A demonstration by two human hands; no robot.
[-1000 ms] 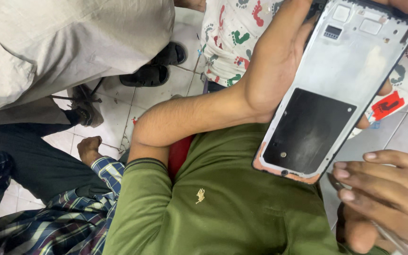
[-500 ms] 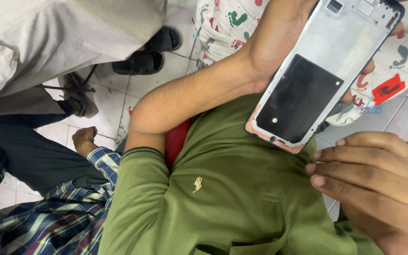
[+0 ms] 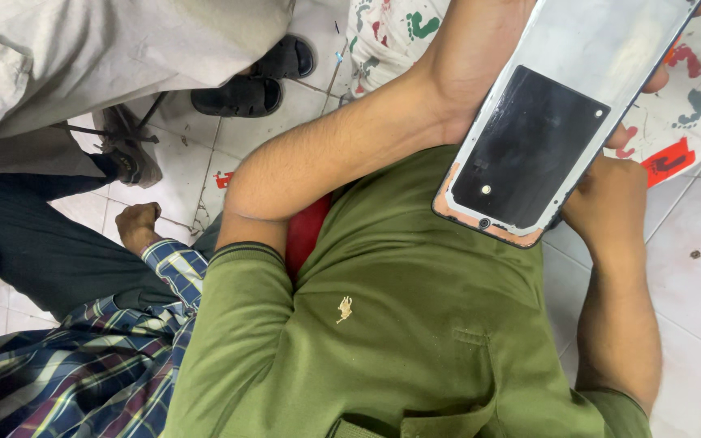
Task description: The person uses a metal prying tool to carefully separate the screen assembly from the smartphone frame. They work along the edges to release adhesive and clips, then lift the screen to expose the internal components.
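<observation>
Left arm bent sharply at the elbow, forearm crossing the green shirt [image 3: 415, 324] up toward top centre, wrist cocked. Left hand [image 3: 480, 57] wrapped round the back of the phone frame [image 3: 557, 122], palm behind it, grasping it along its left edge; fingers mostly hidden behind the frame, a few fingertips showing past its right edge. Right arm coming straight up along the right side, forearm near vertical. Right hand [image 3: 606, 199] tucked just under the frame's lower right corner, touching it from behind; fingers hidden, so cannot tell how far closed or whether actually gripping. Frame held tilted in front of the chest, top end out of view at the top edge, dark rectangular panel on its lower half, pale metal above, pinkish rim at the bottom end. Patterned cloth [image 3: 691, 105] behind it. Another person's fist [image 3: 138, 223] with plaid sleeve [image 3: 66, 365] at lower left, sandals [image 3: 257, 77] on the tiled floor [image 3: 691, 268] at top.
</observation>
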